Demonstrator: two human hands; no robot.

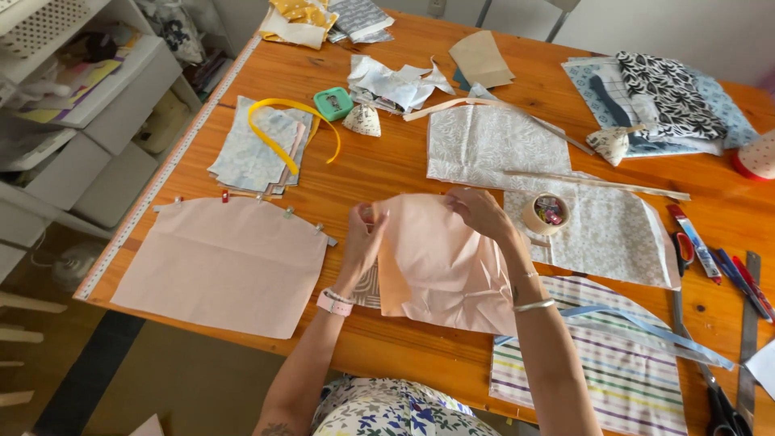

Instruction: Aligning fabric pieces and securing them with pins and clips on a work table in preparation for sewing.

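near the middle of the frame both hands lift a piece of peach fabric (440,258) off the wooden table (379,173). the left hand (363,238) has its fingers together, pinched on the cloth's upper left edge; the thumb is hidden behind the fold. the right hand (482,211) grips the top edge, its fingertips curled over and mostly out of sight behind the cloth. the fabric droops from both grips and its lower part rests on the table, covering part of a patterned piece beneath that shows only as a small striped corner by the left wrist.

at lower left lies a second peach panel (226,262), flat, with small clips (288,212) along its curved top edge. above it a yellow ribbon (286,121) loops over a stack of pale blue fabric (258,149). a green tape measure case (333,103) sits upper centre. just right of the right hand stands a small round tub of clips (546,214) on grey leaf-print fabric (605,230). striped fabric (601,367) at lower right is partly under the right forearm and cut off by the frame's bottom. scissors (722,408) at the lower right are cut off too. the shelves at upper left are blurred and hard to read.
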